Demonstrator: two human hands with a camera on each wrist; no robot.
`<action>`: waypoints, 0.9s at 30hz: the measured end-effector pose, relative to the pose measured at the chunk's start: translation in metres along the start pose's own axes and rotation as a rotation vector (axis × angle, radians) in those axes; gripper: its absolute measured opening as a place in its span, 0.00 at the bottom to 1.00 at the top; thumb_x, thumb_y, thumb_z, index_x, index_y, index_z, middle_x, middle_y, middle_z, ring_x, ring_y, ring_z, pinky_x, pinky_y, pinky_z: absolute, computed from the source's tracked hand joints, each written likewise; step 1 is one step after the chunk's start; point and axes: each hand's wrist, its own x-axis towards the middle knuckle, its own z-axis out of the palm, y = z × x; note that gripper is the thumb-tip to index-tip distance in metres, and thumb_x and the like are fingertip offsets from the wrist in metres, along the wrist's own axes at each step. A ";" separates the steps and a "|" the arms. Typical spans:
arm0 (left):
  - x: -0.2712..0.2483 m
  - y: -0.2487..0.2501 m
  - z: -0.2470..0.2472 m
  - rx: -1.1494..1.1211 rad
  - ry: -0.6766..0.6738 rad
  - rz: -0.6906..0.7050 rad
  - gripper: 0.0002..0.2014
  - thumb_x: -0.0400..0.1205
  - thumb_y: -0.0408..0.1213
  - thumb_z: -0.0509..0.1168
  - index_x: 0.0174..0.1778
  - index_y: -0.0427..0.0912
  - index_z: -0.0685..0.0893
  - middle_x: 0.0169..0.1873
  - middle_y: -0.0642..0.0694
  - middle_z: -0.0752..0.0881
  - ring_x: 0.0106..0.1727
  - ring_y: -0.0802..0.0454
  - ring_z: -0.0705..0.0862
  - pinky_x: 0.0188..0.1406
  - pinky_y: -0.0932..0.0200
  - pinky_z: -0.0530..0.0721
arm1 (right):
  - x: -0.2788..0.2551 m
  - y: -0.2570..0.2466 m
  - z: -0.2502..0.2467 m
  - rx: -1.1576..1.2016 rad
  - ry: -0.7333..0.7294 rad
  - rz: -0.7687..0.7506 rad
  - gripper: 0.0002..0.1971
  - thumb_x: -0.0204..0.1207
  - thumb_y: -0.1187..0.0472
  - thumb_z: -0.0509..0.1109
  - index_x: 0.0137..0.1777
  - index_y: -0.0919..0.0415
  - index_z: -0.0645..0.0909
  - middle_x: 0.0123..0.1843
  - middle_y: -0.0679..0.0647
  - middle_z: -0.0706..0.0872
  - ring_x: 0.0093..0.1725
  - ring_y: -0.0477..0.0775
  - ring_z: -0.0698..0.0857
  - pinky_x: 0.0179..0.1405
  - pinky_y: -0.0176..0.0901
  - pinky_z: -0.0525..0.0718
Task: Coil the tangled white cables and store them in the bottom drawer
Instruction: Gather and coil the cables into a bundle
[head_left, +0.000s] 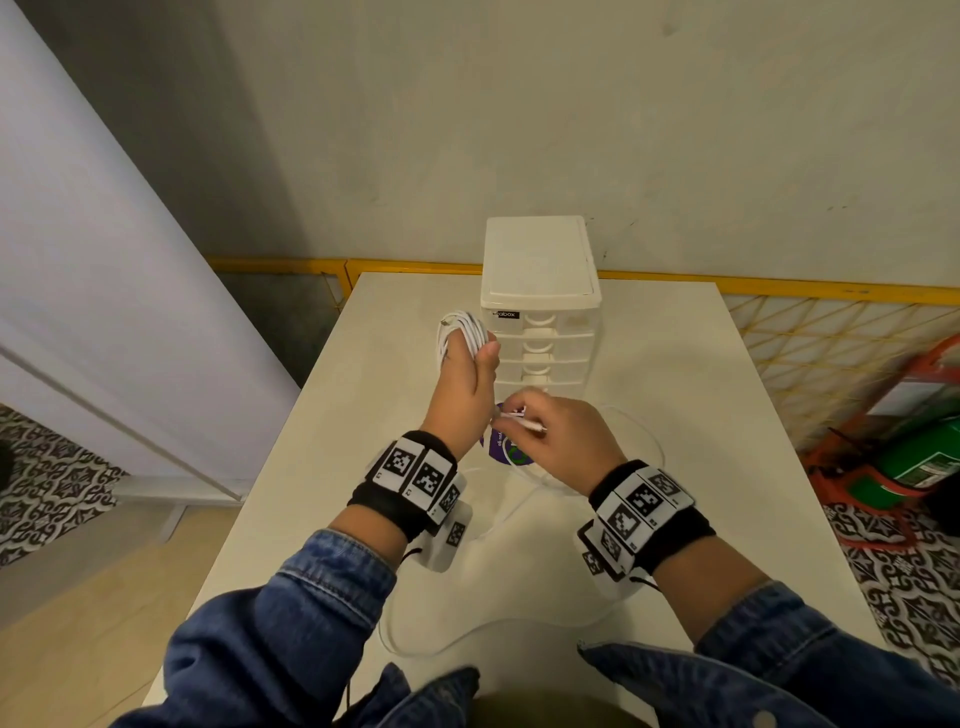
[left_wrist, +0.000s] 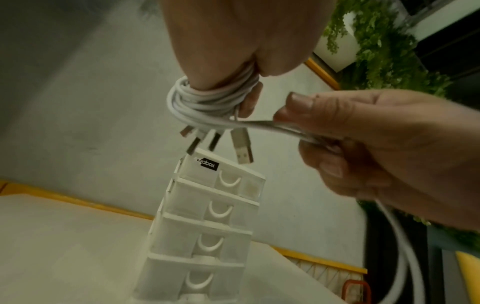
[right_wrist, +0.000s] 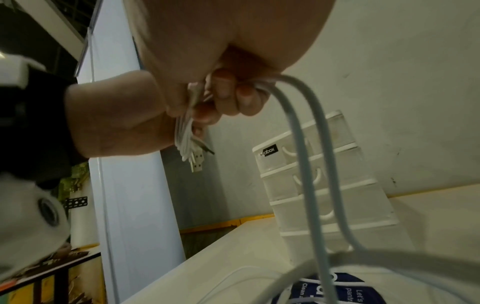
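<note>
White cables are wound in a coil (head_left: 464, 331) (left_wrist: 207, 102) around the fingers of my left hand (head_left: 466, 382) (left_wrist: 228, 61), raised just left of the white drawer unit (head_left: 540, 306). Several USB plugs (left_wrist: 242, 149) dangle from the coil. My right hand (head_left: 553, 431) (right_wrist: 226, 92) pinches the strands (left_wrist: 275, 127) leading off the coil, close beside the left hand. The loose cable (right_wrist: 302, 156) drops from it onto the table (head_left: 701, 389) and loops toward me (head_left: 467, 635). All drawers are closed, including the bottom drawer (left_wrist: 197, 281).
A round purple sticker (head_left: 506, 451) lies on the table under my hands. A yellow wire fence (head_left: 810, 343) runs behind and right of the table. Red and green gear (head_left: 914, 447) sits on the floor at right. A white panel (head_left: 104, 260) stands left.
</note>
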 end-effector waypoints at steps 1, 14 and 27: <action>0.000 -0.003 -0.001 0.044 -0.013 0.001 0.15 0.84 0.50 0.50 0.50 0.40 0.68 0.39 0.46 0.74 0.36 0.55 0.73 0.38 0.57 0.74 | 0.001 0.000 -0.002 0.020 0.030 0.010 0.13 0.76 0.45 0.66 0.50 0.53 0.80 0.39 0.53 0.90 0.40 0.55 0.87 0.36 0.45 0.81; -0.001 -0.016 -0.006 0.168 -0.340 -0.225 0.15 0.87 0.42 0.52 0.52 0.31 0.72 0.38 0.45 0.79 0.38 0.53 0.76 0.36 0.66 0.75 | 0.009 -0.003 -0.006 0.264 0.031 0.047 0.03 0.78 0.61 0.67 0.50 0.56 0.80 0.40 0.48 0.90 0.33 0.46 0.88 0.41 0.46 0.85; -0.001 -0.026 -0.006 0.074 -0.471 -0.281 0.17 0.83 0.47 0.55 0.43 0.35 0.75 0.22 0.48 0.77 0.21 0.55 0.74 0.25 0.60 0.73 | 0.010 0.007 -0.017 0.269 -0.131 0.168 0.15 0.64 0.62 0.80 0.49 0.55 0.82 0.35 0.39 0.81 0.34 0.32 0.81 0.39 0.29 0.79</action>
